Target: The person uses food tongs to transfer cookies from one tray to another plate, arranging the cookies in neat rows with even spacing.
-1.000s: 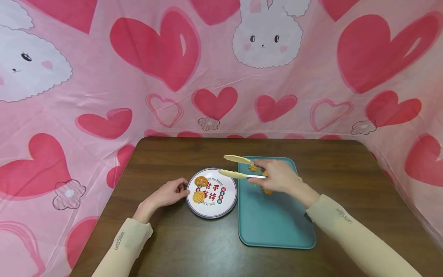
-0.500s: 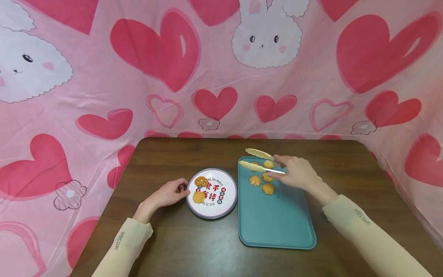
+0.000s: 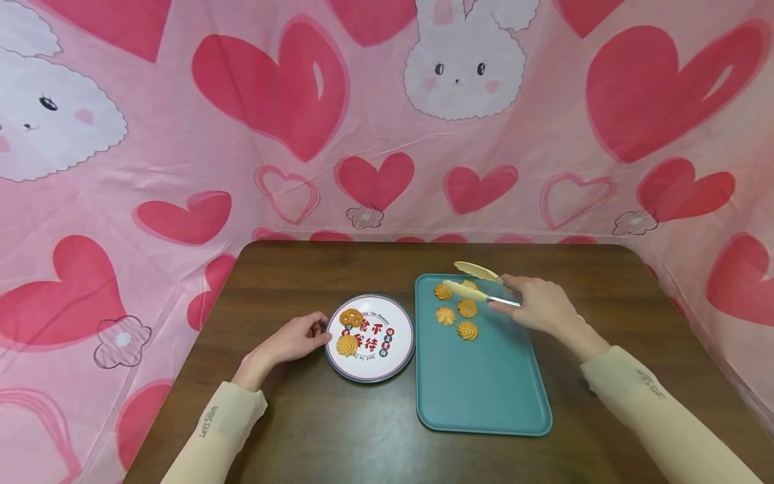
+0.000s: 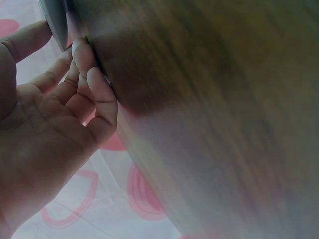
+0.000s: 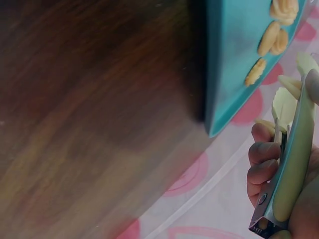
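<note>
My right hand [image 3: 541, 306] grips a pair of tongs [image 3: 467, 292] with cream tips, held over the upper part of a teal tray [image 3: 484, 390]. The tongs' arms are spread apart with nothing between the tips. Beneath them on the tray lie several cookies, including a swirled cookie [image 3: 467, 330], a star-shaped cookie [image 3: 445, 316] and a round dotted cookie [image 3: 467, 308]. My left hand [image 3: 296, 335] pinches the left rim of a white plate [image 3: 370, 371], whose edge shows between thumb and fingers in the left wrist view. On the plate are a pretzel-shaped cookie [image 3: 351, 318] and a swirled cookie [image 3: 347, 345].
Plate and tray stand side by side, nearly touching, on a dark wooden table [image 3: 363, 437]. A pink cloth [image 3: 375, 121] with hearts and rabbits hangs behind the table and at its sides.
My right hand has carried the tongs rightward from above the plate to above the tray, uncovering the cookies there. The left hand and the plate have stayed put.
</note>
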